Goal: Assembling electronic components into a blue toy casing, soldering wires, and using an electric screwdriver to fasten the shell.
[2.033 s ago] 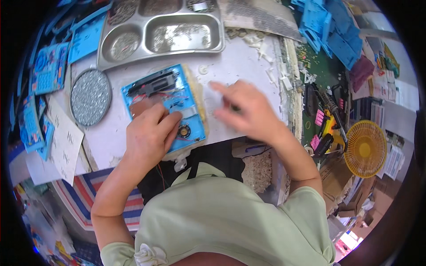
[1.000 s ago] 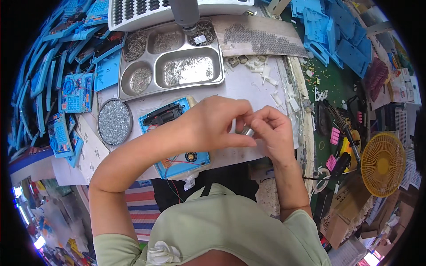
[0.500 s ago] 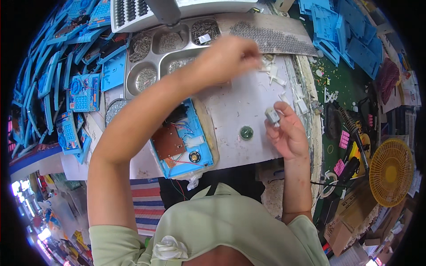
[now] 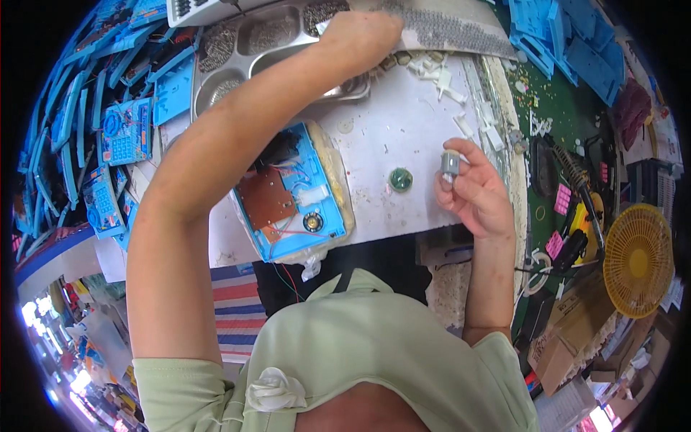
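Observation:
My right hand (image 4: 479,191) pinches a small silver motor (image 4: 450,164) upright between thumb and fingers, over the right side of the white work surface. My left arm reaches across to the far side. There my left hand (image 4: 363,39), fingers curled together, is at the near left edge of a board (image 4: 461,32) covered with rows of small grey metal parts. Its fingertips are partly hidden, so what they hold cannot be made out. Between the arms lies an opened blue toy-phone housing (image 4: 332,223) with a brown circuit board (image 4: 265,201), wires and a round speaker (image 4: 313,222).
A metal compartment tray (image 4: 245,63) of screws and small parts stands under and beyond my left arm. White plastic pieces (image 4: 446,86) lie at the right edge, and a round green container (image 4: 400,180) sits mid-table. Blue housings (image 4: 79,137) pile up left; a yellow fan (image 4: 638,261) stands right.
My left hand has moved up and slightly left to the board's edge, its fingers curling in. The right hand has turned and risen slightly with the motor. The whole view has shifted a little.

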`<state>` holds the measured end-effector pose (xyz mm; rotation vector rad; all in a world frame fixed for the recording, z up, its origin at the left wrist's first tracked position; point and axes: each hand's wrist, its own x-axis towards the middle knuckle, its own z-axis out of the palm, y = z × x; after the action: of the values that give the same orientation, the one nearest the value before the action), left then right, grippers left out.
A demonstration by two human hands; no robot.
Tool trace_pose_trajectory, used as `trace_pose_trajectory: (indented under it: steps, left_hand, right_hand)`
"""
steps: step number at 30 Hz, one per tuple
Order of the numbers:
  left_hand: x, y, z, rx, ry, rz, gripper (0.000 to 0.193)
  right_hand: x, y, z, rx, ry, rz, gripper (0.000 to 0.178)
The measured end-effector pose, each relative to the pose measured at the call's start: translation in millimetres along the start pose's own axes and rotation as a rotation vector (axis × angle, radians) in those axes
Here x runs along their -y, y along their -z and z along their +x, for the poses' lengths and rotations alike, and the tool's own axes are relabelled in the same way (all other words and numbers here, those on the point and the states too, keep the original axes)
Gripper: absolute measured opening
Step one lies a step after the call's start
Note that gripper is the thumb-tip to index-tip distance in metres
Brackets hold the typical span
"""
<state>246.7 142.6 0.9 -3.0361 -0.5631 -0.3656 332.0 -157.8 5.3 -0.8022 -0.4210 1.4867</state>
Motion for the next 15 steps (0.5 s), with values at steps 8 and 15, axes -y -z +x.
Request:
trace_pose_trajectory:
  steps: [8,15]
  left_hand:
    - [-20.1,75.2,-57.7,0.123,0.344,-1.210,0.012]
    - [-58.4,125.4,-196.3,-0.006,0.624,-1.422,0.011]
  right_hand:
    - [-6.7,-2.7,0.5,-0.204,0.017,-0.976,0.035]
    - [1.8,-32.9,22.1,-0.071,-0.068,-1.414,0.035]
